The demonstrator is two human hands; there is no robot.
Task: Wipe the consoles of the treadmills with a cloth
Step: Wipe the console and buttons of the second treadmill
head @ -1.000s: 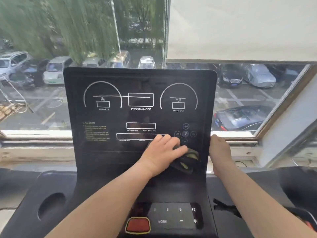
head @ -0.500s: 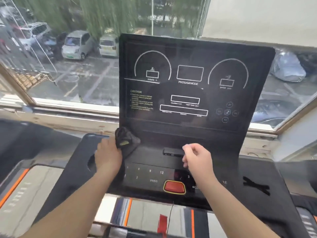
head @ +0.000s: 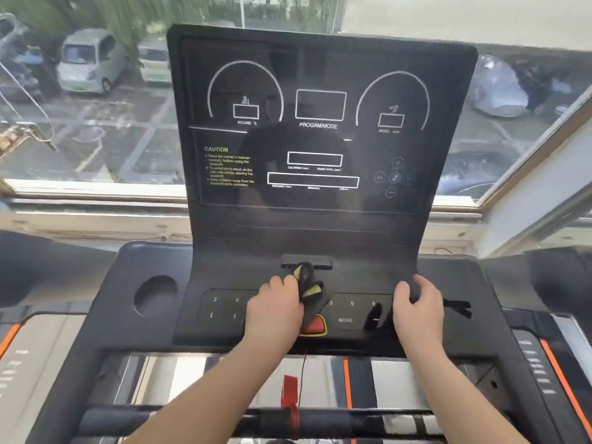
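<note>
The black treadmill console (head: 320, 200) stands upright in front of me, with white dial outlines and a CAUTION text on its screen. My left hand (head: 275, 312) grips a dark cloth with yellow patches (head: 309, 288) and holds it on the lower button panel, just above the red stop button (head: 315, 326). My right hand (head: 418, 310) rests with bent fingers on the right side of that panel, near the MODE label. It holds nothing.
A round cup holder (head: 155, 294) sits in the left tray. A small black ledge (head: 307, 261) juts out above the cloth. A red safety clip (head: 290, 392) hangs over the handlebar (head: 192, 418). Behind the console is a window (head: 96, 123) over parked cars.
My left hand carried the cloth from the panel's left corner to its middle, over the stop button. My right hand shifted right along the lower panel. The view moved closer.
</note>
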